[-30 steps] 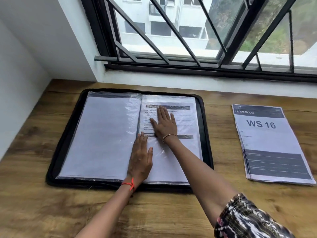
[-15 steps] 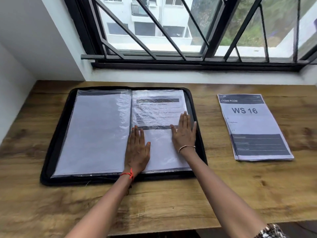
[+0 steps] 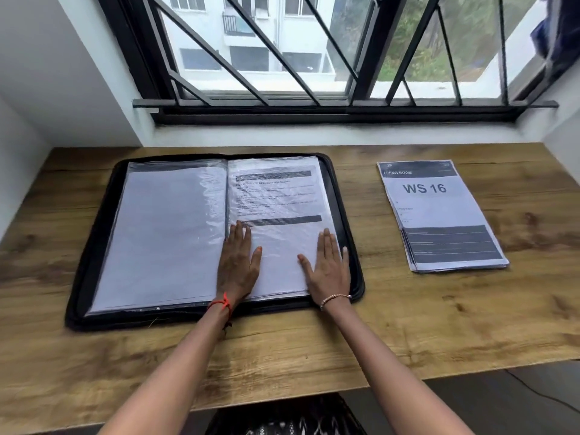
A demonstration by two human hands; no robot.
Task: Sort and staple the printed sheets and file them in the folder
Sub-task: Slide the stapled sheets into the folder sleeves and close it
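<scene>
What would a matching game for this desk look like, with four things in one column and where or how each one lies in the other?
Things
1. left hand
2. right hand
3. WS 16 stack
4. folder

Places or states
A. lies by itself on the wooden desk, to the right of the folder
B. flat on the right-hand sleeve, at its inner edge
C. spread open, black border all round
D. flat on the right-hand sleeve, at its outer edge

Pairs: 1-B, 2-D, 3-A, 4-C
</scene>
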